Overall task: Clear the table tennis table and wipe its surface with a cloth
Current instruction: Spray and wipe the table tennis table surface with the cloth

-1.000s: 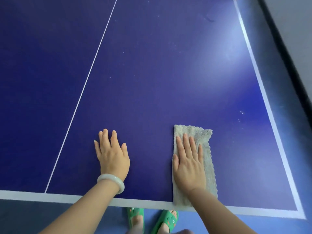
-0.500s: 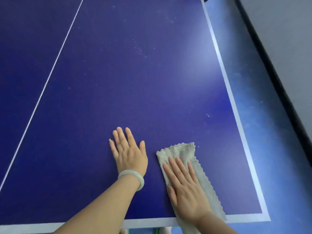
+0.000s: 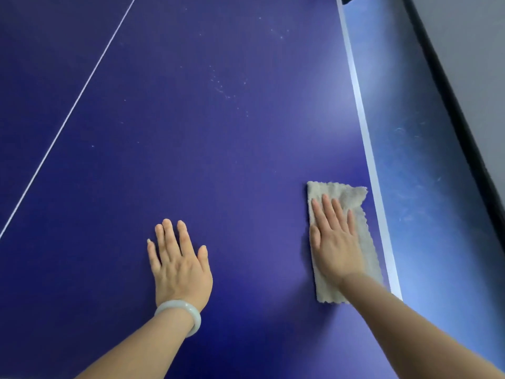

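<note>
Flat and spread, the left hand (image 3: 179, 265) braced on the bare table tennis table (image 3: 218, 146), holding nothing. Lower right of frame, the right hand (image 3: 334, 242) pressed the cloth (image 3: 355, 198) open-palmed beside the side line; soft and light, it likely bunches unless pinned flat.

At the right of your frame runs a strip of blue floor (image 3: 426, 149), scuffed with pale marks. Beyond it, in the upper right corner, a dark baseboard (image 3: 451, 86) slants down the frame beneath a grey wall (image 3: 475, 31). Low and left of centre you wear a pale bangle (image 3: 179, 314) on one wrist.
</note>
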A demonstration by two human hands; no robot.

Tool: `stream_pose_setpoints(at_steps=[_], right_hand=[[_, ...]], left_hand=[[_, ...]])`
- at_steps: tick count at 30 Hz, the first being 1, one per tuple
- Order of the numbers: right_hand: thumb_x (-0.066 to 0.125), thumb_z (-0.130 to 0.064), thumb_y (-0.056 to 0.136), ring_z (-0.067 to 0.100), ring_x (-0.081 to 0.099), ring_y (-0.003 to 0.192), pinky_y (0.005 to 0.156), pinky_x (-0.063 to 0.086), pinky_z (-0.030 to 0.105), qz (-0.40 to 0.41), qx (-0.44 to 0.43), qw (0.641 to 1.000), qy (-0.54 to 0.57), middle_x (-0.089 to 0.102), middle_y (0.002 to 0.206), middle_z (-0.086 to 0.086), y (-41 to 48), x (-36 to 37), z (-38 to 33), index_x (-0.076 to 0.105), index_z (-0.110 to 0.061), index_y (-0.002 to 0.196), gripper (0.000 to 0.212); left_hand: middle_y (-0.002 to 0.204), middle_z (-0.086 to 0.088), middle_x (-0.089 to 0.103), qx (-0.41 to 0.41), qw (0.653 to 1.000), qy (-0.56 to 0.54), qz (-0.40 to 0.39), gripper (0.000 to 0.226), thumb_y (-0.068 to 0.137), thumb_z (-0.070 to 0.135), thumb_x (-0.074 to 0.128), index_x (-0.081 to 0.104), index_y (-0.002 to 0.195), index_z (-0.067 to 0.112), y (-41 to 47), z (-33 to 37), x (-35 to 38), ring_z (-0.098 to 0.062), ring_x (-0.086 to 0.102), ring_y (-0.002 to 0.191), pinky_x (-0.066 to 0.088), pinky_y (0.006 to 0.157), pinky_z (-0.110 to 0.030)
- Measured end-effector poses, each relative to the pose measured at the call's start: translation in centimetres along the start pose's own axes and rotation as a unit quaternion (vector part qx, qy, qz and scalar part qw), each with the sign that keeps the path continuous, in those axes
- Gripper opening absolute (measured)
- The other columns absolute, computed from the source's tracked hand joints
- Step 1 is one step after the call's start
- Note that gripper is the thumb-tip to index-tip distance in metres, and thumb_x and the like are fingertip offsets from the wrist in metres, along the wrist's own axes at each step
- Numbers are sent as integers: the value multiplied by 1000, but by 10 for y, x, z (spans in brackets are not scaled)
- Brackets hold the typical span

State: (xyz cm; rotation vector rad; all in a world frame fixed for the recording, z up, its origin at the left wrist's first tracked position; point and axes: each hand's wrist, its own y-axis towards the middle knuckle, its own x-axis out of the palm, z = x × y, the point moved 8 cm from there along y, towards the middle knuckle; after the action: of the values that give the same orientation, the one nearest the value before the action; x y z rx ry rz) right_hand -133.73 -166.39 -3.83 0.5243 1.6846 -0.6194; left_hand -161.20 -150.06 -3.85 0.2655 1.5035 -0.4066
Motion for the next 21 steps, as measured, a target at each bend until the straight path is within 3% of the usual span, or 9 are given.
stream_pose_setpoints(at_steps=[2,6,9,10,12,14,16,18,21], right_hand=[[13,-38,102,14,-9,152,123,-2,43,30,28,999,8,-1,166,-5,-19,5,-28,2,-29,158,58],[21,-36,104,17,-6,152,122,0,46,-4,-163,987,3,2,166,-4,-34,15,-104,9,-26,158,57],[26,-37,101,18,5,152,122,5,46,-22,-275,961,-5,13,165,-4,7,16,-105,19,-27,157,57],[26,-38,100,19,10,152,122,9,48,-18,-260,966,-7,17,164,-3,28,16,-90,23,-27,156,58],[21,-41,97,18,12,151,121,13,51,9,-128,992,6,19,163,-2,66,5,-41,24,-27,156,60],[15,-40,98,17,3,152,123,3,48,19,36,999,24,10,165,-2,75,-1,8,13,-27,157,61],[17,-37,101,19,-2,152,123,-3,47,33,143,988,45,3,166,0,51,-3,24,4,-26,158,59],[16,-36,102,21,-4,152,122,-5,48,48,162,985,38,0,166,2,18,1,-1,1,-23,158,59],[14,-38,101,22,-1,153,122,-4,47,47,59,997,24,4,165,2,-3,13,-65,7,-21,158,60]], left_hand=[[159,-23,20,-1,1000,4,7,63,100,35,26,24,153,1,1,0,0,-36,16,149,14,121,-54],[160,-21,19,-3,1000,14,3,68,97,39,28,23,153,2,1,0,0,-34,14,150,15,121,-54],[161,-21,17,-10,1000,23,1,68,97,40,25,22,154,3,1,-1,1,-33,12,151,14,121,-53],[161,-20,16,-11,1000,24,1,68,97,41,22,21,154,3,1,-1,1,-32,11,151,13,122,-52],[162,-18,13,-13,1000,20,0,69,97,42,17,18,155,5,0,-1,2,-31,8,152,11,122,-51],[163,-17,11,-12,1000,17,1,69,97,42,16,16,156,5,1,0,2,-30,6,152,10,123,-51],[163,-17,11,-11,1000,18,1,69,97,42,17,16,156,6,1,-1,2,-30,7,152,10,123,-51],[163,-18,12,-14,1000,17,3,69,97,42,18,18,155,5,1,-1,1,-31,8,152,10,122,-51],[162,-19,15,-11,1000,16,5,68,97,41,21,20,155,4,0,0,1,-32,10,151,11,122,-51]])
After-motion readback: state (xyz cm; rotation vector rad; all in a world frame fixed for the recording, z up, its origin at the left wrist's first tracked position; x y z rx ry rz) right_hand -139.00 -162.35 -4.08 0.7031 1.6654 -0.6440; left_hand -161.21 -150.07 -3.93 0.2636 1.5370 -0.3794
